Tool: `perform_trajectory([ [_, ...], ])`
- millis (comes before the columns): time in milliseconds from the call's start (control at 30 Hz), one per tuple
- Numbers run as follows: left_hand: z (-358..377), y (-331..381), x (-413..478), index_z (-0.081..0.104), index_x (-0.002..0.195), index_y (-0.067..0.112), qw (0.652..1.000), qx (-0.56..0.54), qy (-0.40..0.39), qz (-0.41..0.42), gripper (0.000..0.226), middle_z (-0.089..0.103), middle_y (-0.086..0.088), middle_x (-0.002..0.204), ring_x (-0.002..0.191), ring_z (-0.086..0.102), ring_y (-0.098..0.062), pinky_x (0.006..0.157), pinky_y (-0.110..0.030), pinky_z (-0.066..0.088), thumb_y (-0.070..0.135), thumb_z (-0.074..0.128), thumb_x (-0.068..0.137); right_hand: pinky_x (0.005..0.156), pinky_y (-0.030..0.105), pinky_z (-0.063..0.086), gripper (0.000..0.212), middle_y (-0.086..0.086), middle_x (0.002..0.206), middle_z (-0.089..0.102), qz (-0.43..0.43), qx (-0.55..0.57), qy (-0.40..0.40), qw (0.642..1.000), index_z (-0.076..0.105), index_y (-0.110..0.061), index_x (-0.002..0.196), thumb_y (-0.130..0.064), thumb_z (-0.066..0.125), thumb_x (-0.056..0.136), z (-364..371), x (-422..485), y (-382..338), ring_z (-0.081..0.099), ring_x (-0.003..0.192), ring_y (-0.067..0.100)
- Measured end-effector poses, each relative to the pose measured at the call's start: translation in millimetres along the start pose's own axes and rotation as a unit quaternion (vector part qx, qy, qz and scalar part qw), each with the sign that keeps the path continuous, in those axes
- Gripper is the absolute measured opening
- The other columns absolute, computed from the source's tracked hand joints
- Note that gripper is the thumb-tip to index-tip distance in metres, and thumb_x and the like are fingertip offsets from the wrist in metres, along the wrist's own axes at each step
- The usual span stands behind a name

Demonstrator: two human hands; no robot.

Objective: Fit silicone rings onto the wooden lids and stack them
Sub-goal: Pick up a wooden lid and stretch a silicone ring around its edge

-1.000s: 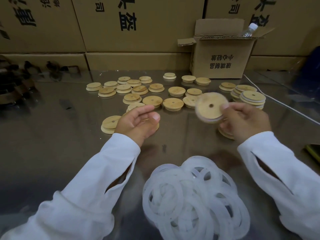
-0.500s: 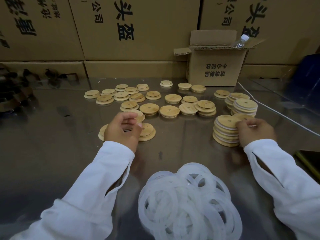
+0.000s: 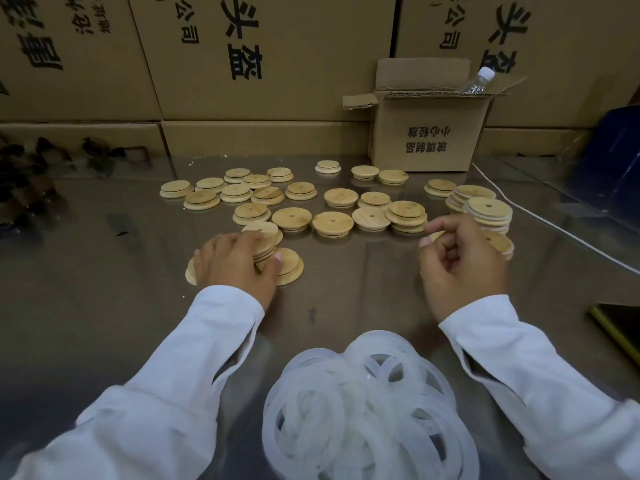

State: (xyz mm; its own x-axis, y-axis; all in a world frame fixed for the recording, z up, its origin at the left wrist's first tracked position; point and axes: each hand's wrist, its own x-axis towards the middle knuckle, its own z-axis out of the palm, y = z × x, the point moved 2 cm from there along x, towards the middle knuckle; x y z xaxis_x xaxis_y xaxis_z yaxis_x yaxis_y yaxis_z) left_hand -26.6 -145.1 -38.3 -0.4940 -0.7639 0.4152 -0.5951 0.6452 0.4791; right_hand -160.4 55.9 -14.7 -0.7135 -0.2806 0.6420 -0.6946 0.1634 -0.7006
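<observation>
progress: early-to-middle, as i judge it. finished stacks sit on the right hand's [image 3: 460,261] side: one stack [image 3: 499,242] just behind its knuckles, a taller stack [image 3: 489,212] beyond that with pale ring edges showing between the lids, and another [image 3: 473,193] farther off. a short pile [image 3: 407,215] stands just beyond the right thumb.

left to do: some two dozen loose lids [image 3: 331,221] lie scattered beyond and between both hands, most single, a few doubled up; no rings visible on them. the heap of silicone rings [image 3: 370,410] lies near the body, between the two wrists, and it looks large.

left hand [image 3: 239,263]: fingers curled over a wooden lid [image 3: 266,247], gripping it, tilted up off the others. this looks like the next lid to be ringed. another lid [image 3: 290,266] lies flat just under and right of the hand.

right hand: fingers curled inward, thumb out to the left. no ring in it that i can see. a sliver of wood shows at the thumb tip; can't tell whether it's pinched or just part of the stack behind.

hard to make out:
- most of the near stack is hidden by the right hand; no count
- a lid edge pokes out left of the left hand, rest covered
- rings overlap and are translucent; no count
- wide lens bends the edges; dark clutter far left of the left hand unreadable
</observation>
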Motion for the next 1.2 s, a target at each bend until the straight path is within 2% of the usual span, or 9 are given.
perform_trajectory([
  [133, 5, -5, 6, 0.046, 0.131, 0.029, 0.994, 0.094, -0.049, -0.014, 0.046, 0.051, -0.008, 0.133, 0.132, 0.029, -0.033, 0.111, -0.049, 0.014, 0.048, 0.044, 0.089, 0.057, 0.008, 0.037, 0.018, -0.004, 0.056, 0.047, 0.011, 0.001, -0.032, 0.999, 0.053, -0.024, 0.087, -0.007, 0.056, 0.082, 5, -2, 4, 0.045, 0.057, 0.004],
  [433, 2, 0, 14, 0.058, 0.115, 0.023, 0.995, 0.083, -0.057, -0.021, 0.051, 0.063, -0.011, 0.109, 0.115, 0.046, -0.036, 0.109, -0.048, 0.023, 0.061, 0.041, 0.085, 0.056, 0.007, 0.036, 0.018, -0.003, 0.058, 0.049, 0.015, 0.006, -0.039, 0.999, 0.054, -0.022, 0.088, -0.006, 0.056, 0.082, 6, -4, 3, 0.045, 0.057, 0.005],
  [533, 1, 0, 15, 0.063, 0.100, 0.024, 0.994, 0.101, -0.033, -0.003, 0.048, 0.066, -0.007, 0.090, 0.108, 0.051, -0.033, 0.111, -0.051, 0.011, 0.058, 0.030, 0.089, 0.054, 0.008, 0.035, 0.018, -0.004, 0.059, 0.049, 0.011, 0.000, -0.050, 0.999, 0.054, -0.023, 0.089, -0.006, 0.056, 0.082, 7, -6, 2, 0.045, 0.058, 0.006],
  [700, -5, -9, 21, 0.061, 0.101, 0.018, 0.997, 0.068, 0.034, -0.005, 0.045, 0.066, -0.012, 0.091, 0.100, 0.056, -0.037, 0.111, -0.050, 0.011, 0.047, 0.028, 0.095, 0.055, 0.010, 0.037, 0.023, -0.003, 0.061, 0.051, 0.003, 0.019, -0.061, 0.998, 0.052, -0.028, 0.085, -0.005, 0.058, 0.082, 7, -9, -4, 0.047, 0.059, 0.005],
  [833, -13, -13, 21, 0.062, 0.102, 0.011, 0.994, 0.008, 0.110, -0.014, 0.044, 0.065, -0.017, 0.087, 0.090, 0.057, -0.038, 0.106, -0.048, 0.028, 0.041, 0.030, 0.097, 0.055, 0.013, 0.038, 0.024, -0.001, 0.066, 0.056, 0.004, 0.056, -0.182, 0.982, 0.055, -0.033, 0.081, -0.010, 0.062, 0.080, 13, -19, -19, 0.049, 0.061, 0.009],
  [900, -20, -8, 18, 0.062, 0.097, 0.008, 0.986, -0.068, 0.153, -0.018, 0.042, 0.061, -0.012, 0.076, 0.079, 0.054, -0.035, 0.090, -0.041, 0.040, 0.039, 0.034, 0.097, 0.058, 0.012, 0.038, 0.016, -0.004, 0.071, 0.057, -0.009, 0.028, -0.279, 0.960, 0.062, -0.032, 0.077, -0.016, 0.064, 0.079, 20, -28, -26, 0.049, 0.064, 0.008],
  [1000, -25, 11, 12, 0.057, 0.073, 0.011, 0.947, -0.292, 0.116, -0.061, 0.040, 0.050, -0.004, 0.062, 0.065, 0.050, -0.025, 0.062, -0.035, 0.047, 0.039, 0.040, 0.096, 0.066, 0.019, 0.043, 0.008, -0.004, 0.077, 0.057, -0.027, -0.004, -0.384, 0.923, 0.071, -0.025, 0.078, -0.030, 0.065, 0.078, 26, -41, -34, 0.053, 0.072, 0.007],
  [1067, -20, 28, 3, 0.057, 0.070, 0.020, 0.873, -0.467, 0.013, -0.137, 0.034, 0.060, -0.003, 0.064, 0.057, 0.062, -0.022, 0.049, -0.033, 0.055, 0.039, 0.044, 0.094, 0.070, 0.023, 0.045, 0.015, -0.004, 0.077, 0.057, -0.031, -0.014, -0.417, 0.908, 0.073, -0.025, 0.077, -0.037, 0.065, 0.076, 28, -47, -37, 0.054, 0.075, 0.006],
  [1200, -6, 48, -20, 0.060, 0.079, 0.015, 0.793, -0.566, -0.162, -0.160, 0.035, 0.068, -0.006, 0.055, 0.046, 0.066, -0.022, 0.036, -0.023, 0.050, 0.044, 0.044, 0.091, 0.070, 0.019, 0.045, 0.010, -0.009, 0.074, 0.053, -0.017, -0.013, -0.444, 0.896, 0.072, -0.026, 0.076, -0.034, 0.073, 0.070, 31, -50, -41, 0.053, 0.074, 0.004],
])
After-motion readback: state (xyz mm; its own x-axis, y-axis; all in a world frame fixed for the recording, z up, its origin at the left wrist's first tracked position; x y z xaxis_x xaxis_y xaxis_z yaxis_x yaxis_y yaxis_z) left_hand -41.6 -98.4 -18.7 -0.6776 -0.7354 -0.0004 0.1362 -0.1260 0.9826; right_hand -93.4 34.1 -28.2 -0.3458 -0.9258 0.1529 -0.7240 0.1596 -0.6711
